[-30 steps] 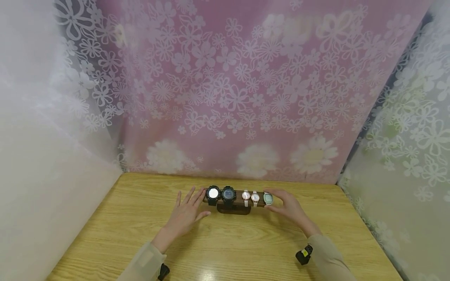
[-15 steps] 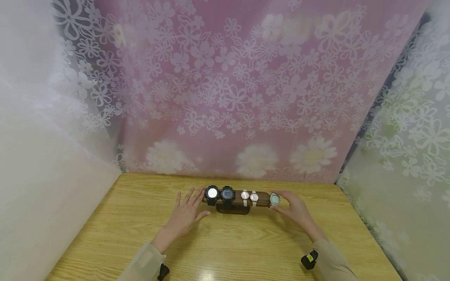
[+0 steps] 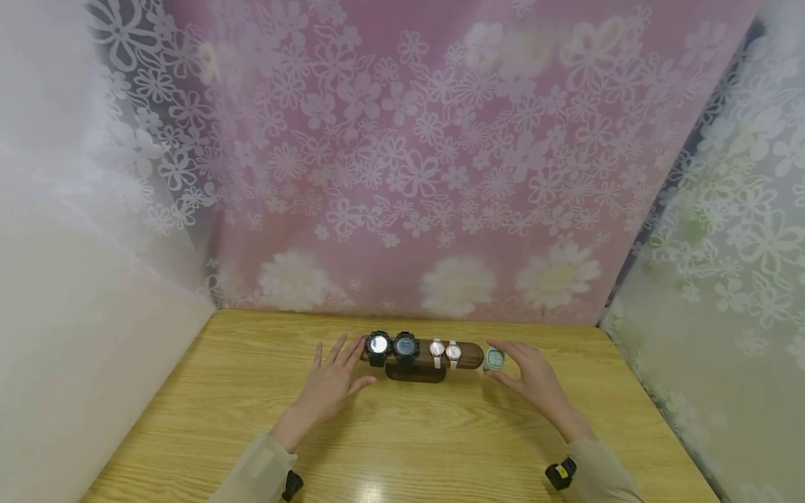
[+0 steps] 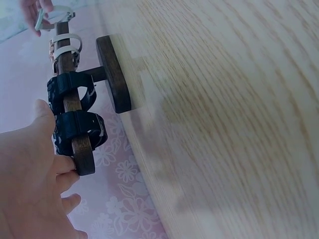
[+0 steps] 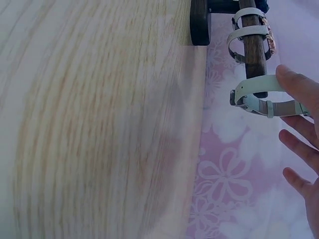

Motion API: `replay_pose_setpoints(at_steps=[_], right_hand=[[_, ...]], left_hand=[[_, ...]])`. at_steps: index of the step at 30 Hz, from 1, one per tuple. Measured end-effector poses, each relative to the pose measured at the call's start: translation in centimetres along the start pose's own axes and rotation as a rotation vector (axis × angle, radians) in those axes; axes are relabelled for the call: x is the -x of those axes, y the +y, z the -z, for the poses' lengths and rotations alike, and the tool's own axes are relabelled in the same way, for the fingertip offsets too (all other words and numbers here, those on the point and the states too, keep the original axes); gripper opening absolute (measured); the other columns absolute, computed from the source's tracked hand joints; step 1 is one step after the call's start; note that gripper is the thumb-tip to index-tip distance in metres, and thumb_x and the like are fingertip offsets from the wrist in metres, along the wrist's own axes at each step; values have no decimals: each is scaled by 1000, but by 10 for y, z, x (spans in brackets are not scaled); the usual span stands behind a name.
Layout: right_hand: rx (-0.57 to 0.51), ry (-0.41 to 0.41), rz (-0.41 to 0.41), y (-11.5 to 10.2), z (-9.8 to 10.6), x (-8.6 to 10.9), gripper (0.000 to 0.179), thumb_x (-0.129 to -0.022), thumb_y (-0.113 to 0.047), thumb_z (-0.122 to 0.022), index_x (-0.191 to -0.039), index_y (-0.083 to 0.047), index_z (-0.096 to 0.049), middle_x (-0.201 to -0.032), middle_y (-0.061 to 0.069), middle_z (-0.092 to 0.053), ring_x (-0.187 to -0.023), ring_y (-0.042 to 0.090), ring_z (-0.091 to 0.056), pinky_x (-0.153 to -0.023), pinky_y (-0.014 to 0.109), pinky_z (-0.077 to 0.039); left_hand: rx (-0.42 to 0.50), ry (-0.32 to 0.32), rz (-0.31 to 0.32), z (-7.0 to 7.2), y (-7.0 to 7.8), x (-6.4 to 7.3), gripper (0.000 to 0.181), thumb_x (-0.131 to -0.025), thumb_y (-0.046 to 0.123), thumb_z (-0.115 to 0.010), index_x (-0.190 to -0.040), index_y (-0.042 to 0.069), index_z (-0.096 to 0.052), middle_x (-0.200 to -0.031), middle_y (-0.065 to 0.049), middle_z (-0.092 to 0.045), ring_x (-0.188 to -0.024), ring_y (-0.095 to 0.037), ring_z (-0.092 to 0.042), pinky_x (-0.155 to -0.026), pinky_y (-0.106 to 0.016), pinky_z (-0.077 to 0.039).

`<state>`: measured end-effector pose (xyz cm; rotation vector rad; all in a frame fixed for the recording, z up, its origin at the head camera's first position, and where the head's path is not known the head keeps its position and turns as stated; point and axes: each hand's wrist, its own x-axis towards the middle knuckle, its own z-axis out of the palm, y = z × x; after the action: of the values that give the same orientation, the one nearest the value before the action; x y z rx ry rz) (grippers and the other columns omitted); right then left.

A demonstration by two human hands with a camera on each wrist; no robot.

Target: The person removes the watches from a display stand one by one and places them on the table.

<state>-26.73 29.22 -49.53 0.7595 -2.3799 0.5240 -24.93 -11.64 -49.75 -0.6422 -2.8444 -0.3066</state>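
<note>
A dark wooden watch stand [image 3: 468,355] with a T-shaped bar stands near the back of the table. At its left end sit two black watches [image 3: 405,345], and right of them two white-strapped watches [image 3: 437,349]. My left hand [image 3: 330,384] has its fingers spread, the fingertips touching the bar's left end. My right hand [image 3: 528,374] pinches a pale green watch [image 3: 495,358] between thumb and fingers just off the bar's right end. In the right wrist view the pale green watch [image 5: 269,107] has its strap closed in a loop, around or right by the bar's tip.
The light wooden table [image 3: 409,440] runs to a pink flowered curtain [image 3: 402,175] at the back. A pale panel [image 3: 94,244] stands on the left, and a flowered curtain [image 3: 736,279] on the right. A black wrist camera [image 3: 560,474] hangs at the right sleeve.
My right hand has drawn the pale green watch rightward along the bar to beyond its right end. The left hand stays at the bar's left end.
</note>
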Motion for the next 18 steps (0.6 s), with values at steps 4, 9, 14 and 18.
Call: replay_pose_setpoints(at_steps=[4,9,14,18], right_hand=[[0,9,25,-3,3,1,68,-69,-18,-93,-131,-8,-67,-120,10,-71,-106,32,-67,-92,58,-52],[-14,-2,51,-8,8,2,64,-70,-19,-92,-128,-9,-67,-121,11,-71,-110,34,-66,-98,61,-46],[9,7,111,-13,11,3,55,-84,-44,-81,-124,-8,-68,-118,9,-71,-108,34,-65,-100,59,-44],[48,-4,141,-15,11,5,67,-96,-66,-47,-123,-9,-68,-113,6,-72,-106,30,-65,-101,56,-42]], left_hand=[[15,7,1,2,1,1,79,-100,55,-52,-158,6,-33,-166,-6,-26,-154,-33,-17,-120,-67,-5],[27,7,0,3,2,1,79,-100,54,-54,-158,6,-33,-166,-6,-26,-154,-33,-17,-120,-67,-5],[18,1,0,3,2,0,80,-100,57,-50,-159,6,-32,-166,-6,-25,-154,-33,-16,-120,-67,-6],[26,0,0,3,3,0,79,-100,56,-51,-159,6,-32,-166,-6,-25,-155,-33,-16,-120,-67,-5]])
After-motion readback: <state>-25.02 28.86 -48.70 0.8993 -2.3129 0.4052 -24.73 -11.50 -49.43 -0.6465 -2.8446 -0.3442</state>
